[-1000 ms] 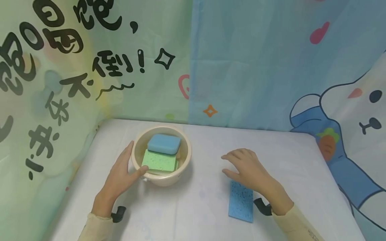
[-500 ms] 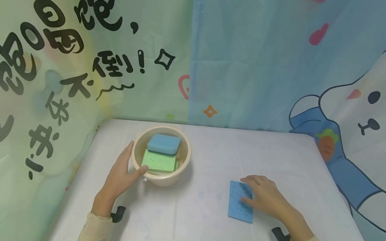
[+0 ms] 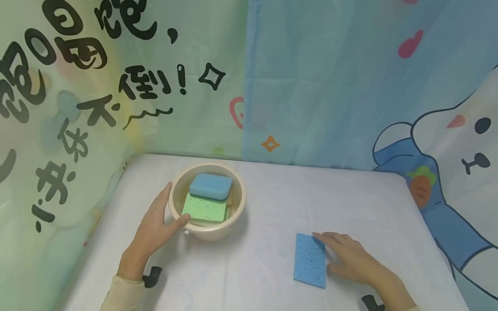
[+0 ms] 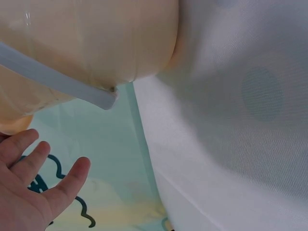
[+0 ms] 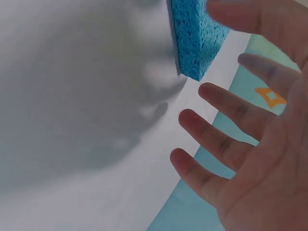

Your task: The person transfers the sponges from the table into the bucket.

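A cream bucket with a pale handle stands on the table at left centre. Inside it lie a green sponge and a smooth blue sponge. My left hand rests against its left side, thumb at the rim; several fingers spread loosely in the left wrist view. Flat on the table at right lies a porous blue sponge. Along its right edge is my right hand, fingers extended and spread. Whether its fingertips touch the sponge I cannot tell. The right wrist view shows a sponge corner near the thumb.
A white cloth covers the table. Printed curtains hang behind and to the left: green with black writing, blue with a rabbit. Dark wrist camera mounts sit near both wrists.
My right hand has moved right and toward the front, from above the far end of the blue sponge to its right edge. The sponge, bucket and left hand stay nearly still.
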Demonstrator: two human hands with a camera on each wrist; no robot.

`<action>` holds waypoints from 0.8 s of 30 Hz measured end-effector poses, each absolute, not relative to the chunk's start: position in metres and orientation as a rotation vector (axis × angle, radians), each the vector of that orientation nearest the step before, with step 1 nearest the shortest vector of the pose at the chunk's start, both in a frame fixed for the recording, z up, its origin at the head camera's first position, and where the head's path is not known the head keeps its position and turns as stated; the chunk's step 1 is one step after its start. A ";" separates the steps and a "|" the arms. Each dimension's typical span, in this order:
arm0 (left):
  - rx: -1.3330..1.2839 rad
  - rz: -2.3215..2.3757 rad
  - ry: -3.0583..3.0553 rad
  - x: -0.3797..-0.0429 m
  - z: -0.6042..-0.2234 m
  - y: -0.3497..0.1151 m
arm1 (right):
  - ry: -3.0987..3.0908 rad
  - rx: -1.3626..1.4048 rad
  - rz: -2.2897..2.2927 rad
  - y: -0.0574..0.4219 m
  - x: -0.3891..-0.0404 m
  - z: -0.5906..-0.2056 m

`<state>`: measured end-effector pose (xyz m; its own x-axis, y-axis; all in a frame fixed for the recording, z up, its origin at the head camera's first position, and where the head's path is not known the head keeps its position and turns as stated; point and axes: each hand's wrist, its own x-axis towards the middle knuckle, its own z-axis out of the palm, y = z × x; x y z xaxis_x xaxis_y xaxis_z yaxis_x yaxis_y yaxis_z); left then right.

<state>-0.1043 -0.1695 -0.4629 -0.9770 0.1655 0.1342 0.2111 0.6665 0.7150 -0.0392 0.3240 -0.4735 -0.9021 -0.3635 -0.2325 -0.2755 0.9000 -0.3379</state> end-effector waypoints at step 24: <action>-0.290 -1.231 -2.829 -0.104 -0.463 -0.171 | 2.640 -0.818 -0.120 0.307 -0.072 -0.476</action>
